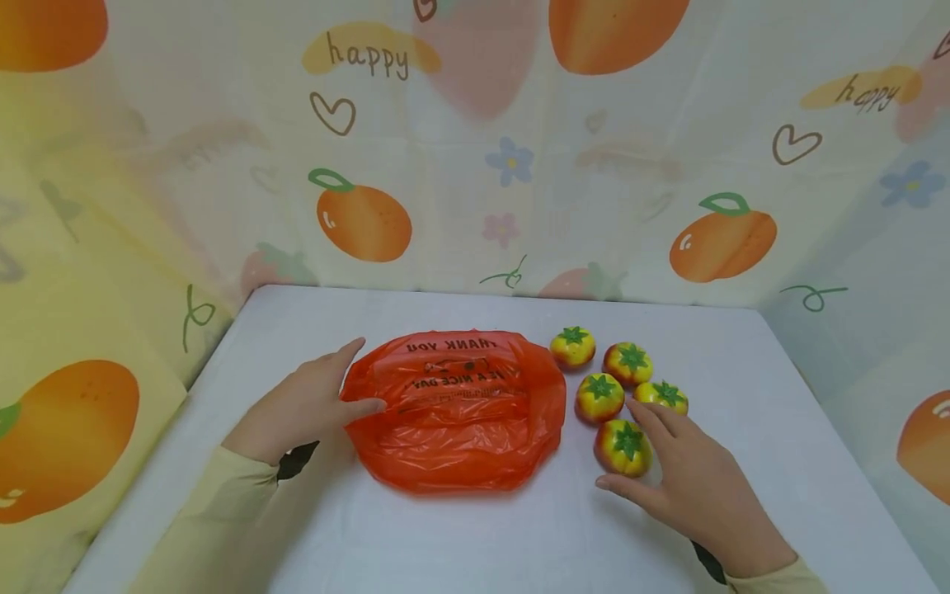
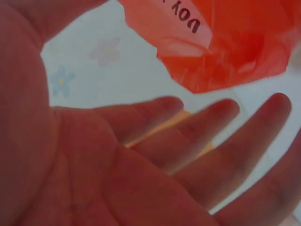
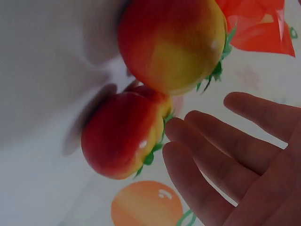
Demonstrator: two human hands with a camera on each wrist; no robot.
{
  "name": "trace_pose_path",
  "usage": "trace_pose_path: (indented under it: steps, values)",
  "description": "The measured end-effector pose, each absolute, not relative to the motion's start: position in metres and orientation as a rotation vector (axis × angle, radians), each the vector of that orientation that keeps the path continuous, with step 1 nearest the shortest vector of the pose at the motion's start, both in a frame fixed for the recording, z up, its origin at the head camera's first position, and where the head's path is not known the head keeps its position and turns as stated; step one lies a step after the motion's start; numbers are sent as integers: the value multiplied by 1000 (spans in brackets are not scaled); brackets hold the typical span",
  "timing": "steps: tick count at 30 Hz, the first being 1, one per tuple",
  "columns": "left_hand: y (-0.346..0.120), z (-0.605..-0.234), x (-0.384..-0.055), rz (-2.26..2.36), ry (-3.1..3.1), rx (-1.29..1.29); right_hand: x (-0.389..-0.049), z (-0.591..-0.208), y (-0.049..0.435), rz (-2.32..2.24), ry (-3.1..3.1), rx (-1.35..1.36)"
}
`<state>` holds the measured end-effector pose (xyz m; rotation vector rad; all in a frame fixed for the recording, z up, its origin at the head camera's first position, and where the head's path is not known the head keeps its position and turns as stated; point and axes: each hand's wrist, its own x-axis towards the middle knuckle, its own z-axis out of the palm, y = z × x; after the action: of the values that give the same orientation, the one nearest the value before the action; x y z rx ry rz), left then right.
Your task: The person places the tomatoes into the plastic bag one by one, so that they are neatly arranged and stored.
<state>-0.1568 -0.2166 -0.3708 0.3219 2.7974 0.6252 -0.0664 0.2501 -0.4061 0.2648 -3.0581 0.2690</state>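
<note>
The left hand (image 1: 312, 406), fingers relaxed and released, is at the left edge of a red, translucent plastic bag (image 1: 460, 433) lying on a white table (image 1: 445, 549). Just right of it cluster five round, red-and-yellow fruits with green leafy tops (image 1: 599, 401); beside the nearest ones, the right hand (image 1: 693, 474) hovers, its fingers loosely extended.

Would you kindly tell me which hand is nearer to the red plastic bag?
Left. The left hand is at the left edge of the red bag; the right hand is farther off, to its right, beside the yellow-red fruits.
</note>
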Motion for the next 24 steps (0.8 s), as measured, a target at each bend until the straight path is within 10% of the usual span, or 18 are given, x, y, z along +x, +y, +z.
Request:
trace_pose_path:
  steps: [24]
  values:
    - [-206, -383, -164, 681, 2733, 175, -84, -421, 234, 255, -3237, 190]
